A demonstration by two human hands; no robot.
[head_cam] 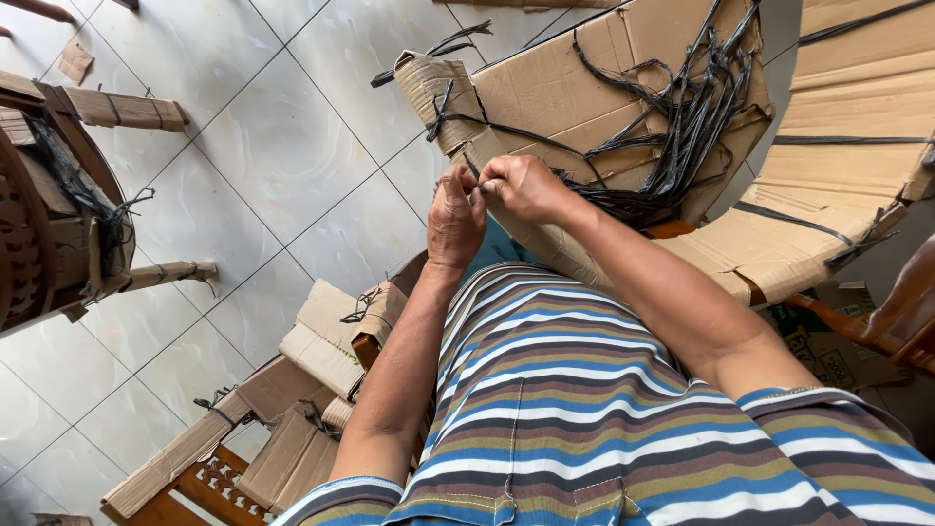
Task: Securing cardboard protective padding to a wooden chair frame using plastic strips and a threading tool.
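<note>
Both hands are up close together in front of the striped shirt (584,409), right at the edge of a cardboard-wrapped piece of furniture (584,88). The left hand (456,219) has its fingers pressed together, pinching a thin black plastic strap (474,175) where it crosses the cardboard corner. The right hand (521,187) meets it from the other side, fingertips closed on the same strap, knuckles nearly touching the left hand's. Whether it's a knot or a loose end between them, I cannot tell; the fingers cover it.

Just beyond the hands a thick bundle of loose black straps (682,136) spills over the cardboard, fanning up toward the top and trailing down behind the right wrist. To the right lies another curved cardboard-covered panel (847,146) with a single strap across it, and a bare wooden armrest (877,321) shows below it.

Down by the left elbow, more wrapped chair parts (292,409) are stacked on the white tiled floor (273,166), tied with the same black strapping, with some carved wood showing at the bottom. Over at the far left stands another wrapped chair (58,205), well apart from the hands, its legs sheathed in cardboard. A small scrap of cardboard (75,60) lies on the tiles near the top left corner
</note>
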